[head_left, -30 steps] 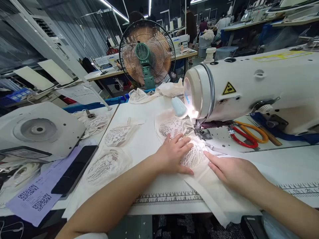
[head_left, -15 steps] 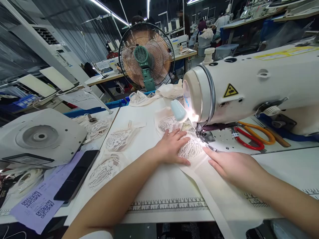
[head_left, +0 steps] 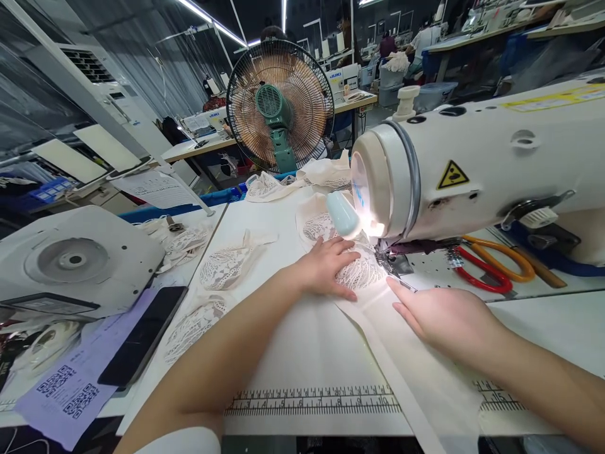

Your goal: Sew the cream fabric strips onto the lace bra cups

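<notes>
My left hand (head_left: 328, 268) lies flat with fingers spread on a cream lace cup piece (head_left: 362, 268), left of the needle area. My right hand (head_left: 447, 318) is partly closed, its index finger and thumb at the cream fabric (head_left: 401, 359) just in front of the presser foot (head_left: 390, 261). A slim metal piece (head_left: 405, 285) shows beside the right index finger; I cannot tell whether the hand holds it. The fabric runs under the lit head of the sewing machine (head_left: 472, 170) and hangs over the table's front edge. My other right fingers are hidden.
Lace pieces (head_left: 222, 268) lie to the left, more fabric (head_left: 321, 173) behind. Red-handled scissors (head_left: 486, 274) and orange-handled scissors (head_left: 513, 261) rest under the machine arm. A phone (head_left: 144, 337) lies on purple paper (head_left: 61, 403). A large fan (head_left: 278, 107) stands ahead; people sit farther back.
The view has shifted slightly, so the machine appears farther right. My left hand has moved a little away from me with the lace fabric. My right hand stays close to the presser foot.
</notes>
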Demonstrator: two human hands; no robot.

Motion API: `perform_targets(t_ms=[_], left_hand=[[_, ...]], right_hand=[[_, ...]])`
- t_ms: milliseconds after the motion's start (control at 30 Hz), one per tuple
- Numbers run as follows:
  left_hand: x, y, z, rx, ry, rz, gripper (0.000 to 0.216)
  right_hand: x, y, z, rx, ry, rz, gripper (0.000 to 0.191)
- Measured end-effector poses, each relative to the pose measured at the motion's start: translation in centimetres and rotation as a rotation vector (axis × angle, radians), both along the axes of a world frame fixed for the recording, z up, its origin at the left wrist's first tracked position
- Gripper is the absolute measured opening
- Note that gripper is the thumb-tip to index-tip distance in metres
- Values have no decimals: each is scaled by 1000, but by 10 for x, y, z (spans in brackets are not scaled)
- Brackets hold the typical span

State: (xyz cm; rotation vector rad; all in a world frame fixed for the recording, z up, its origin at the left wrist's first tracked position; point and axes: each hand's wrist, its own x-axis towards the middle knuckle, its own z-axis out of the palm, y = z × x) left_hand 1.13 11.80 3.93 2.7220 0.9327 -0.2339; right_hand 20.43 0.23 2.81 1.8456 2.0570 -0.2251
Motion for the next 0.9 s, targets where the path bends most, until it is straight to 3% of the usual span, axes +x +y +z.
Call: perform_targets(t_ms=[600,900], left_hand=[[3,20,3,27,-11,4,90],[0,46,-9,133,-81,-77,88]], right_hand=[[1,-5,1,49,63,59,44],[5,-4,-2,71,75,79,44]])
